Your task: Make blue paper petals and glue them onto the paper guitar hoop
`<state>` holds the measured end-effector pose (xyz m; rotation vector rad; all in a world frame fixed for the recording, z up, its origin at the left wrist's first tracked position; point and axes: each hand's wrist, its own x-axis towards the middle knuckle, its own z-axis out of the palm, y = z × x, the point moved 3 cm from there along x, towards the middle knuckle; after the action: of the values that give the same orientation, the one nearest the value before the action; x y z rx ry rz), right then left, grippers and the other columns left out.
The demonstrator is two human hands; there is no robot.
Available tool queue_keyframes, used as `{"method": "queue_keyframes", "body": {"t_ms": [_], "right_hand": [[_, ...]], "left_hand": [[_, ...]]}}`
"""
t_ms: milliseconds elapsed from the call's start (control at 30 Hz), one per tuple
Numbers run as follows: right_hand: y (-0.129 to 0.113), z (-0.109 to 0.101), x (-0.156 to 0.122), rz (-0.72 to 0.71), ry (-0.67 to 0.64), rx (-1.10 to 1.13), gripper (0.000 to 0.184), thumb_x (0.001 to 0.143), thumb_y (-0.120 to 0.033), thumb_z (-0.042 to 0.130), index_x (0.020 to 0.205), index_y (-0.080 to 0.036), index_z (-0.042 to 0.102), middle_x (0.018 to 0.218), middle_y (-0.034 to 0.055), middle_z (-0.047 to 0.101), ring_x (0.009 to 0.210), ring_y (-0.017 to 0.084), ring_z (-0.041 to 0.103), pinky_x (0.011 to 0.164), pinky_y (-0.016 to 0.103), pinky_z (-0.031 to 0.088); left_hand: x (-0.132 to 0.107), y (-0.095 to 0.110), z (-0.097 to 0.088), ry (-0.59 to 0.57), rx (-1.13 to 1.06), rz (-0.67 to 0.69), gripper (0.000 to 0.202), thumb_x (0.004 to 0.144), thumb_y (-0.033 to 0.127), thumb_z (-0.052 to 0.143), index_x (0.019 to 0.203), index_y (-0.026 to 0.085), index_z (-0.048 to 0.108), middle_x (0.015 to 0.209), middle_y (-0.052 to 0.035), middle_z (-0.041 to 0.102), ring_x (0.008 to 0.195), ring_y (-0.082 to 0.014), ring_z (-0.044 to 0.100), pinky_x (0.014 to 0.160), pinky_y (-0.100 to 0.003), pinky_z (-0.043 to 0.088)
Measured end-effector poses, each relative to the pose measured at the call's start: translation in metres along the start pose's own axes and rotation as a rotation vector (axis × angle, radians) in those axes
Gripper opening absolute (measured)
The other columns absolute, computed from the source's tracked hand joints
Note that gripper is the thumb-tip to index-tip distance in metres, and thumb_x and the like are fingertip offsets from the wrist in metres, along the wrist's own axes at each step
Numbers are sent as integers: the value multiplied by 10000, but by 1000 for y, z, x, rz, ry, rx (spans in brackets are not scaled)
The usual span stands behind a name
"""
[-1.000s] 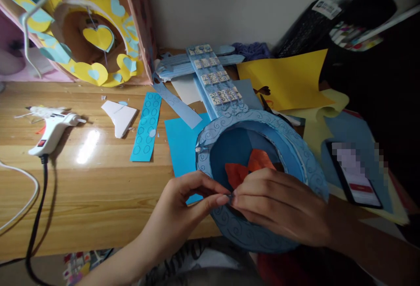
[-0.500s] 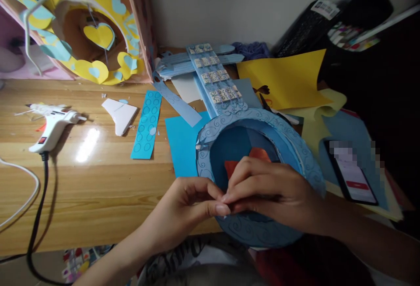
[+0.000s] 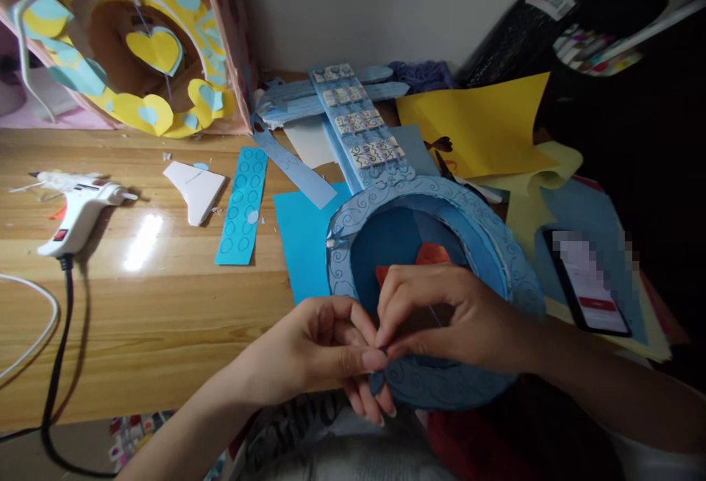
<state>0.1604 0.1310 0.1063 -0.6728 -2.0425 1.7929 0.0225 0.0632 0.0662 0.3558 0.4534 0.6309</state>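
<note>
Head view, landmark is the blue ring (image 3: pixel 342 268). Small blue piece (image 3: pixel 377 382) sits over the ring's near-left rim, mostly hidden by fingers; visible part hangs down below the left thumb tip, long axis roughly up-down as far as shows. Left hand (image 3: pixel 336 348) comes from the ring's left, thumb and index pinching the piece, other fingers curled beneath. Right hand (image 3: pixel 435 312) reaches across the ring's opening, thumb and index tips narrowed together at the piece's upper end. Both hands equally near; fingertips meet there.

In the way: right hand covers much of the opening and part of the orange paper (image 3: pixel 433 254) inside. Patterned blue neck (image 3: pixel 361 124) runs off the ring's far side. Left of ring: turquoise sheet (image 3: pixel 301 238) partly beneath, circle-marked strip (image 3: pixel 241 205), glue gun (image 3: pixel 82 205) well apart. Right of ring: phone (image 3: pixel 590 293).
</note>
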Motion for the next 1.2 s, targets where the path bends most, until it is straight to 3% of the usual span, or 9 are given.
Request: {"method": "queue_keyframes", "body": {"t_ms": [100,500,700,800,900,967,1033,1100,1200], "right_hand": [[1,1,0,-3,-11,25,78,715,-148,740,788,-151,710,749,10,616,721,103,593,642,210,477],[-1,1,-2,-55,-29,-94,61,742,-163,721,793,-156,689,760,0,624,755,99,591,697,225,475],[-10,6,-5,-81,-78,-235,58,774,-124,671,810,-151,635,807,-6,607,811,86,577,793,210,447],[-11,6,-17,-37,-33,-292,48,817,-153,628,836,-191,606,828,-17,603,828,91,573,805,217,447],[-1,-4,-49,58,259,-469,74,851,-166,566,857,-238,581,877,-18,604,885,118,572,810,240,445],[11,-16,-82,149,681,-564,26,849,-267,562,863,-260,582,947,-6,613,968,167,569,865,295,440],[31,-25,-120,385,1128,-572,173,805,-427,575,849,-260,585,1056,16,617,1058,241,551,944,392,405],[52,-28,-148,581,1386,-483,334,739,-555,577,886,-255,595,1052,36,623,1072,300,543,968,477,381],[77,-28,-163,598,1487,-266,435,683,-611,598,899,-234,589,1009,39,633,1024,300,569,936,464,407]], "left_hand": [[2,-1,-2,-58,-52,30,135,811,180,661,857,147,539,663,-33,731,528,-108,687,518,-150,541],[2,-3,-3,-76,-66,45,146,816,157,652,883,150,522,687,-41,734,568,-125,700,527,-159,551],[1,-3,-3,-16,38,45,208,809,247,667,871,166,486,668,-24,713,539,-117,681,509,-159,522],[-8,2,-2,126,259,64,211,849,340,604,938,189,487,719,-15,697,630,-116,675,592,-200,523],[-26,22,-3,429,717,209,218,871,398,550,985,216,512,805,-13,671,756,-131,642,699,-247,497],[-35,44,-5,665,1044,320,242,875,458,508,965,235,538,907,-23,653,840,-163,617,755,-302,475],[-32,70,-9,860,1302,398,295,875,505,465,989,248,553,1042,-38,621,946,-206,586,829,-367,444],[-14,96,-16,925,1451,448,349,877,519,441,1047,234,549,1136,-60,587,1022,-238,554,893,-409,410],[36,124,-32,790,1518,367,333,896,473,419,918,192,598,946,-73,649,920,-235,591,849,-390,435]]}}
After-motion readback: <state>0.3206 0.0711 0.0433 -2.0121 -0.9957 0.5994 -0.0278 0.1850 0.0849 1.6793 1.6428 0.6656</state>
